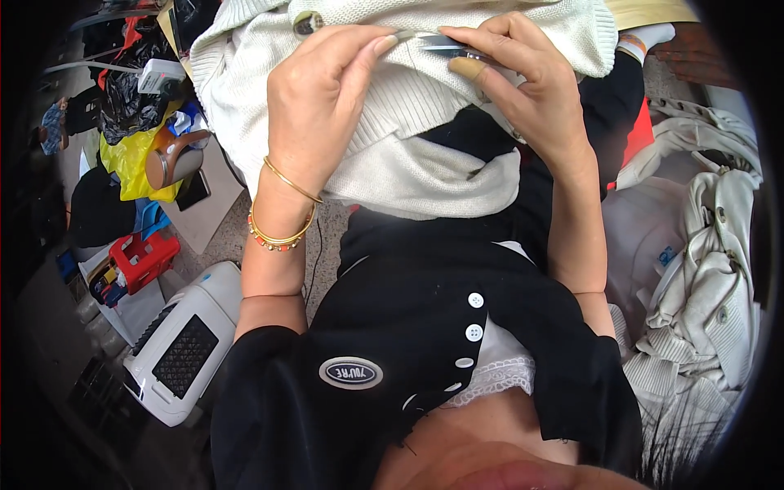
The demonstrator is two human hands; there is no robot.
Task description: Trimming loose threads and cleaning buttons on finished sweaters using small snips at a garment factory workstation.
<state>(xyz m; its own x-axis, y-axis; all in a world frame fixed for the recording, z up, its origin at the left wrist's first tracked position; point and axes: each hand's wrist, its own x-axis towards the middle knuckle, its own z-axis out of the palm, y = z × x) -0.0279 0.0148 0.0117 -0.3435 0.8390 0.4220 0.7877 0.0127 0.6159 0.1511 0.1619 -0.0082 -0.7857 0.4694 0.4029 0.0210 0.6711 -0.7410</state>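
- Cream knitted garment: bunched over my lap, its far part reaching beside the near edge of a pale wooden surface. Ribbed bands show at its left side and below my hands.
- Large round button: on the garment, just beyond my left knuckles.
- Left hand: nearly closed, thumb and forefinger pinched on a thin bit of the knit; the exact part is too small to tell.
- Right hand: curled partway, thumb and fingers gripping small snips. Blades point left, near my left fingertips; a tan covering wraps the thumb.
- Gold bracelets: around my left wrist and forearm.
- Black top: on me, white buttons down its front.
- Pale board, to my left: a dark flat object and a brown mug at its left edge.
- Past that edge: a yellow plastic bag, with a black plastic bag beyond.
- Nearer me on the left: a red basket, then a white appliance with a black grille, tilted in view.
- To my right: a heap of cream knitwear, buttons showing, beside translucent plastic.
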